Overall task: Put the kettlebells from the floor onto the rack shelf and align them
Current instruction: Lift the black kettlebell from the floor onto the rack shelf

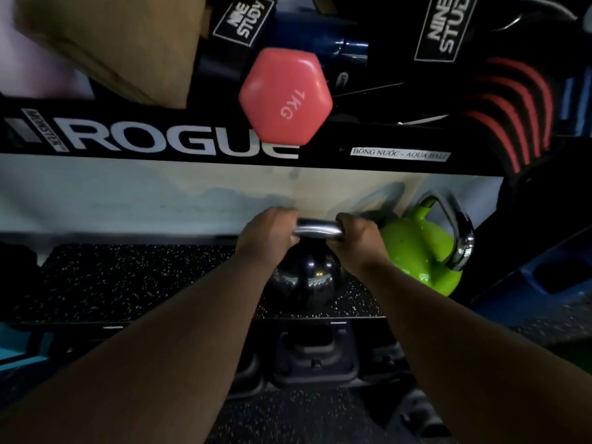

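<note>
A black kettlebell [304, 280] with a chrome handle stands on the speckled rubber rack shelf [128, 280], near its right part. My left hand [267, 233] grips the left end of that handle and my right hand [358, 237] grips the right end. Just to the right, a green kettlebell [416, 254] with a chrome handle rests on the same shelf, close to the black one. My forearms hide part of the black kettlebell's body.
Above runs a black rack beam [160, 139] marked ROGUE, with a pink 1 kg dumbbell [285, 97], a cardboard box [121, 43] and black bags on the upper shelf. A black rack foot [315, 354] sits on the floor below. Blue gear [544, 280] lies at right.
</note>
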Motion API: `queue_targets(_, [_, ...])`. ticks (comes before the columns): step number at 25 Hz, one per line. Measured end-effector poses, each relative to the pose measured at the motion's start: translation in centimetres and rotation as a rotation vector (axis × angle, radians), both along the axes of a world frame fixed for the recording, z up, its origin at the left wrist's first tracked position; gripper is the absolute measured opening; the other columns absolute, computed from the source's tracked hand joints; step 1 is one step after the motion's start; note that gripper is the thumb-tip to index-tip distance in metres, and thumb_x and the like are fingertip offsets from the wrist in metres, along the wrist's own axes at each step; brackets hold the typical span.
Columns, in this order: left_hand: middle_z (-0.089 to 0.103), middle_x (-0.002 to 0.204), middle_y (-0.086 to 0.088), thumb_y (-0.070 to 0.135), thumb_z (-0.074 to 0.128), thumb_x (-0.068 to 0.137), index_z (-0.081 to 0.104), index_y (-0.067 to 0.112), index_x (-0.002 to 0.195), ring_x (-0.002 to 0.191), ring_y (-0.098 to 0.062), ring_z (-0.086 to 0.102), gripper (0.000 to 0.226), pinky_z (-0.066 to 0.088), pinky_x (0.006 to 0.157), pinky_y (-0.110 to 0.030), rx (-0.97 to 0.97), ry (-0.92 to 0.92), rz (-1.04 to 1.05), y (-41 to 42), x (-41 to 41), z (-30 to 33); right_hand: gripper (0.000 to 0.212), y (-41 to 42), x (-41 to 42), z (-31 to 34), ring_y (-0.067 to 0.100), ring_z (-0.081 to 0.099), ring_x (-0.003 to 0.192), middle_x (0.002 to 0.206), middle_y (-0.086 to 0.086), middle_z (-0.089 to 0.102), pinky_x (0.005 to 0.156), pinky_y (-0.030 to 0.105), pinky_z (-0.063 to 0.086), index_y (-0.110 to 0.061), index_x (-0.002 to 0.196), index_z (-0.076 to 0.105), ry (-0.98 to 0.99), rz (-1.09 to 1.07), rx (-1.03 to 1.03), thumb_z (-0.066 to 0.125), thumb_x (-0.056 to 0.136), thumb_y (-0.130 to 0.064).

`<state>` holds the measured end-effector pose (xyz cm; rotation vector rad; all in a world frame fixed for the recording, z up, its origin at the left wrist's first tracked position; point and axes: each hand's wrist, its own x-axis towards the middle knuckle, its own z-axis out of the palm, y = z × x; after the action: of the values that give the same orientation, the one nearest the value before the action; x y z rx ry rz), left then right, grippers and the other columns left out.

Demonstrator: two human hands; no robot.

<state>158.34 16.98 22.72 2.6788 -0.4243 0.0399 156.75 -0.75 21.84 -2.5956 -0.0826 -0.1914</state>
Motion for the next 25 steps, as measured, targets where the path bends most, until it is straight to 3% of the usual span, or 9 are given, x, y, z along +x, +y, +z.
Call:
queue_targets(5, [0.062,0.094,-0.012,0.020,0.063,0.091,0.051,0.007,0.106,0.079,-0.031,0.064,0.023,0.057,0.070,-0.046,-0.017,0.099,0.056,0.1,3.0,0.0,0.011,0.5,3.5,0.6,0.027,0.058,0.070,0.081,0.010,0.061,0.059,0.028,0.038,-0.009,0.094,0.058,0.150,0.010,-0.005,0.062,0.084,-0.011])
queue_targets(11, [0.061,0.098,-0.012,0.020,0.061,0.091,0.047,0.011,0.111,0.078,-0.027,0.062,0.026,0.055,0.066,-0.043,-0.077,0.103,0.072,0.3,3.3,-0.4,0.019,0.4,4.0,0.5,0.031,0.059,0.080,0.091,0.015,0.064,0.063,0.030,0.041,-0.008,0.102,0.056,0.127,0.042,-0.019,0.063,0.086,-0.015])
queue_targets(15, [0.049,0.122,-0.013,0.020,0.065,0.088,0.035,0.018,0.134,0.102,-0.029,0.058,0.055,0.055,0.083,-0.043,-0.104,0.065,0.050,0.4,1.6,-1.0,0.045,0.7,2.5,0.7,0.032,0.050,0.108,0.116,0.015,0.055,0.087,0.041,0.048,-0.015,0.127,0.050,0.080,0.126,-0.113,0.064,0.085,-0.025])
queue_targets(18, [0.036,0.145,-0.013,0.022,0.071,0.082,0.017,0.024,0.150,0.127,-0.030,0.044,0.087,0.044,0.102,-0.050,-0.033,0.031,0.071,2.3,-1.0,-1.5,0.056,0.8,0.7,1.5,0.032,0.041,0.120,0.129,0.013,0.047,0.101,0.045,0.042,-0.023,0.135,0.046,-0.017,0.140,-0.124,0.065,0.083,-0.029])
queue_targets(20, [0.032,0.152,-0.013,0.027,0.074,0.078,0.014,0.020,0.153,0.138,-0.032,0.032,0.097,0.025,0.114,-0.058,0.112,-0.030,0.127,3.9,-3.2,-1.5,0.054,1.0,-0.7,2.3,0.031,0.040,0.121,0.129,0.011,0.047,0.103,0.044,0.038,-0.024,0.132,0.050,-0.064,0.184,-0.117,0.064,0.081,-0.029])
queue_targets(22, [0.033,0.153,-0.012,0.031,0.073,0.076,0.016,0.018,0.152,0.142,-0.030,0.026,0.096,0.010,0.118,-0.059,0.214,-0.036,0.150,5.5,-5.7,-1.3,0.051,1.7,-2.5,3.0,0.033,0.041,0.120,0.127,0.010,0.049,0.105,0.045,0.037,-0.024,0.127,0.053,-0.063,0.253,-0.152,0.064,0.078,-0.029])
queue_targets(25, [0.042,0.147,-0.010,0.032,0.073,0.076,0.028,0.017,0.147,0.139,-0.028,0.033,0.085,0.008,0.119,-0.056,0.230,-0.014,0.122,7.8,-10.7,-0.6,0.049,3.7,-6.7,3.2,0.033,0.044,0.120,0.128,0.008,0.051,0.105,0.048,0.037,-0.025,0.124,0.055,-0.077,0.348,-0.188,0.063,0.076,-0.031])
